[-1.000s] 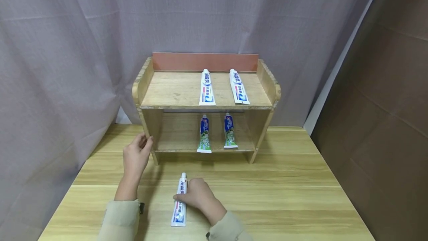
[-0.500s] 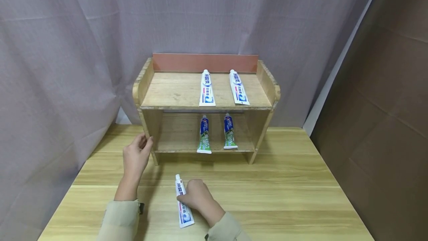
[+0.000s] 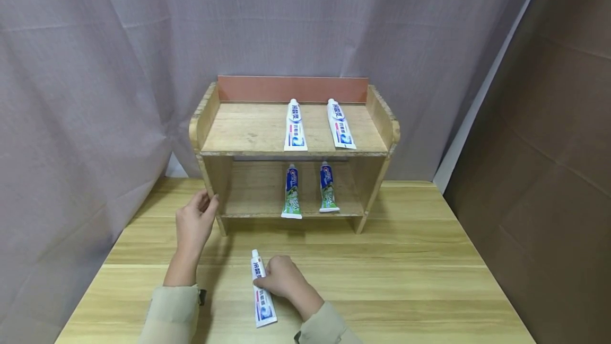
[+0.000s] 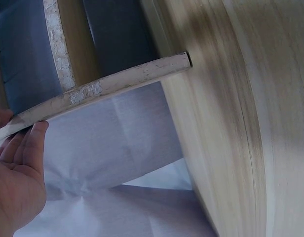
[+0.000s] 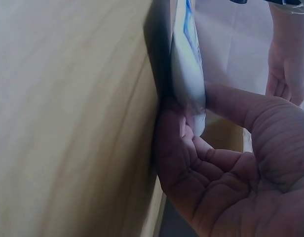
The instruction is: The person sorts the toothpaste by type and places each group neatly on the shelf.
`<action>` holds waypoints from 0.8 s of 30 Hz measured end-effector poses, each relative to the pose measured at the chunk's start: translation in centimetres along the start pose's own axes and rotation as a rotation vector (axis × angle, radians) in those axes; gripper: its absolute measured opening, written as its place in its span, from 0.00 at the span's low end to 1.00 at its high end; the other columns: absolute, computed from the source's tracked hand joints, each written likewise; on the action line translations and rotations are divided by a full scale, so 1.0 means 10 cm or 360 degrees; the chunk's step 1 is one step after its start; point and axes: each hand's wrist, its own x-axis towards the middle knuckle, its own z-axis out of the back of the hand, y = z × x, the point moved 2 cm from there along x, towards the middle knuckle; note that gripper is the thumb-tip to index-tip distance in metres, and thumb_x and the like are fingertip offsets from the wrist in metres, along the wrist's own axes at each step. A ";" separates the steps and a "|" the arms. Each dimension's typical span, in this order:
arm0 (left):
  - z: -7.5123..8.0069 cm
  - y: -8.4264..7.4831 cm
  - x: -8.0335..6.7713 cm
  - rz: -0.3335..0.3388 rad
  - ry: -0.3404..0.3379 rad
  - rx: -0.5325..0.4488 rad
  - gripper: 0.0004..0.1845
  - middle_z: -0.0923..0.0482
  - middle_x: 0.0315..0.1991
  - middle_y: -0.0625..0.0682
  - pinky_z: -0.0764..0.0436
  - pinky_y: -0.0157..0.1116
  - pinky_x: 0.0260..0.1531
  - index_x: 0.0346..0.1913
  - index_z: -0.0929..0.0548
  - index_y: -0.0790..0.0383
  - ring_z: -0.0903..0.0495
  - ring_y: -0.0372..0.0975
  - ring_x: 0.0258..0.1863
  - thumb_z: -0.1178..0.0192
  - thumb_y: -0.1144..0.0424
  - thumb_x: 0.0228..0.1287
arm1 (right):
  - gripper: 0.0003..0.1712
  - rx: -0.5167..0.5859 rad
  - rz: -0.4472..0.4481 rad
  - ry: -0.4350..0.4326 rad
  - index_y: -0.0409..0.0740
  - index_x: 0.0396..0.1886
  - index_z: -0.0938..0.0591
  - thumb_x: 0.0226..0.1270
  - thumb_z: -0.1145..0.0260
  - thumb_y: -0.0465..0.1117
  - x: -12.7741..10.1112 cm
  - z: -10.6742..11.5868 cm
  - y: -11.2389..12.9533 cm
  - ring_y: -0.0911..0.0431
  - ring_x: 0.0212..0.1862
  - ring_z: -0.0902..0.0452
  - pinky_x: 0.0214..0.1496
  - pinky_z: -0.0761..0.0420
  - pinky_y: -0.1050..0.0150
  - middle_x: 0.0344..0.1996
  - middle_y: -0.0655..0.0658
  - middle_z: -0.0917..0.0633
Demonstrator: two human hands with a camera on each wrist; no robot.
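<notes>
My right hand (image 3: 288, 280) pinches a white and blue toothpaste tube (image 3: 264, 307) by its middle, thumb on top, low over the table in front of the shelf. The tube's cap points away from me and slightly left. In the right wrist view, the fingers (image 5: 174, 143) curl under the tube (image 5: 187, 64). At the left, my left hand (image 3: 194, 227) grips the front edge of the wooden shelf's side panel (image 4: 112, 84), thumb on one face and fingers on the other. Two white toothpaste tubes lie on the top board (image 3: 248, 129) of the wooden shelf.
On the lower board (image 3: 255, 190), two blue and green toothpaste tubes (image 3: 291, 193) lie with their ends at the front edge. The shelf stands on a wooden table (image 3: 410, 270). A grey curtain (image 3: 286, 20) hangs behind, and a brown one (image 3: 539, 164) at the right.
The toothpaste tube in my right hand has turned, its cap swinging left and its flat end right. My left hand has stayed on the shelf's side panel.
</notes>
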 end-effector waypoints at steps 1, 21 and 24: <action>0.00 0.00 0.00 -0.0002 -0.0002 -0.0001 0.11 0.13 0.43 0.62 0.13 0.39 0.43 0.49 0.13 0.66 0.11 0.51 0.42 0.35 0.64 0.67 | 0.22 0.0005 -0.0004 0.0008 0.48 0.11 0.25 0.55 0.22 0.46 0.00 0.00 0.00 0.62 0.12 0.34 0.11 0.37 0.71 0.09 0.53 0.24; 0.00 0.01 0.00 -0.0015 -0.0012 0.0012 0.11 0.13 0.43 0.62 0.13 0.39 0.43 0.48 0.13 0.67 0.12 0.52 0.42 0.34 0.65 0.67 | 0.17 0.0193 0.0022 0.0111 0.46 0.18 0.21 0.58 0.23 0.45 -0.05 0.11 -0.05 0.61 0.16 0.28 0.15 0.30 0.70 0.15 0.53 0.20; -0.01 0.01 0.01 -0.0033 -0.0017 0.0016 0.10 0.13 0.43 0.62 0.13 0.39 0.43 0.47 0.13 0.66 0.11 0.51 0.42 0.34 0.65 0.67 | 0.16 0.0219 0.0040 0.0103 0.46 0.18 0.20 0.58 0.24 0.46 -0.05 0.17 -0.04 0.62 0.16 0.30 0.15 0.30 0.71 0.14 0.53 0.20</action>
